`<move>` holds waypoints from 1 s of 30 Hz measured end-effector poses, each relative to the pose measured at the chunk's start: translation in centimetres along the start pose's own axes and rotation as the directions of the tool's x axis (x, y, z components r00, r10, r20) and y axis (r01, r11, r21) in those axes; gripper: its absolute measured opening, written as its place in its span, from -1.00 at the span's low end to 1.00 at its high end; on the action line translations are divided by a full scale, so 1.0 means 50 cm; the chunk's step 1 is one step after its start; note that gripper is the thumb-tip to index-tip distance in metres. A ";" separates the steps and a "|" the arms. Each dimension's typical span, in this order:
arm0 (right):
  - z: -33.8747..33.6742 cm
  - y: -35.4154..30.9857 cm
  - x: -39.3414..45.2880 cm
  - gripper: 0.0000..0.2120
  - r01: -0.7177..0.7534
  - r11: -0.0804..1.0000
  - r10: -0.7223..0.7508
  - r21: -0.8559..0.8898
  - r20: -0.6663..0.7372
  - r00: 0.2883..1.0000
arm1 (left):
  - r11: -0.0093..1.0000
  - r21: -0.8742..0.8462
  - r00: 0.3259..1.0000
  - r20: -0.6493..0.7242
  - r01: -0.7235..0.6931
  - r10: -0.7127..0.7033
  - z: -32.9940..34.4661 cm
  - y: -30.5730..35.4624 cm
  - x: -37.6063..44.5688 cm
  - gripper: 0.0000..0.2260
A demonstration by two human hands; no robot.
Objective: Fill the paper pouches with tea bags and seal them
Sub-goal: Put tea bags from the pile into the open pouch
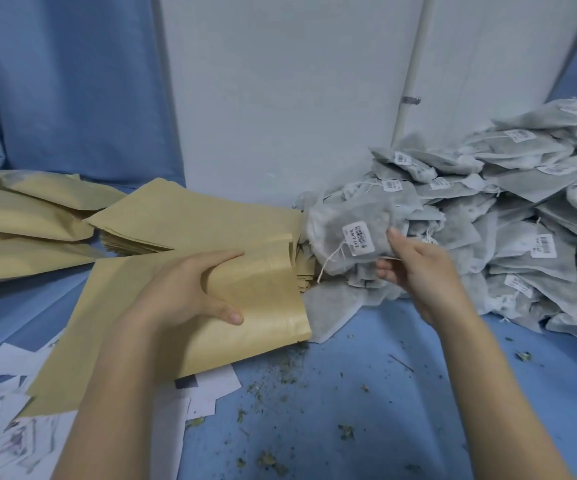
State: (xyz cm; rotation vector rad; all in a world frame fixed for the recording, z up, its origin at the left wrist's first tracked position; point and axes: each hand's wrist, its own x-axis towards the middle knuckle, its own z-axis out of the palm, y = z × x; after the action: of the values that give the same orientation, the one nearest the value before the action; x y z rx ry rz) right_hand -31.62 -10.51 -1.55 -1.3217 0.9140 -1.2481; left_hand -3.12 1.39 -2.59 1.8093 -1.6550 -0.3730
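Note:
My left hand grips a brown paper pouch near its open right end, fingers over the top and thumb on the front face. Another grey tea bag pokes out of the pouch mouth onto the table. My right hand pinches a grey mesh tea bag with a white barcode label and a string, held just right of the pouch mouth. A big heap of tea bags lies at the right.
A stack of flat empty pouches lies behind the held one, and filled pouches lie at the far left. White paper slips are scattered at the lower left. Tea crumbs dot the blue table. A white wall stands behind.

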 end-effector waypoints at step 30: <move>-0.053 0.011 0.020 -0.74 0.029 0.765 -0.190 -0.643 -0.184 0.964 | 0.998 0.014 0.998 -0.011 -0.056 0.057 0.009 0.039 0.006 -0.18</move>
State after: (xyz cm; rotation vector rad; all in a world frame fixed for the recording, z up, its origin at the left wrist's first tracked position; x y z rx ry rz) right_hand -33.97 -12.06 -2.16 -1.7975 1.5504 -1.2523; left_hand -4.84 1.00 -1.66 1.7675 -1.7010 -0.3268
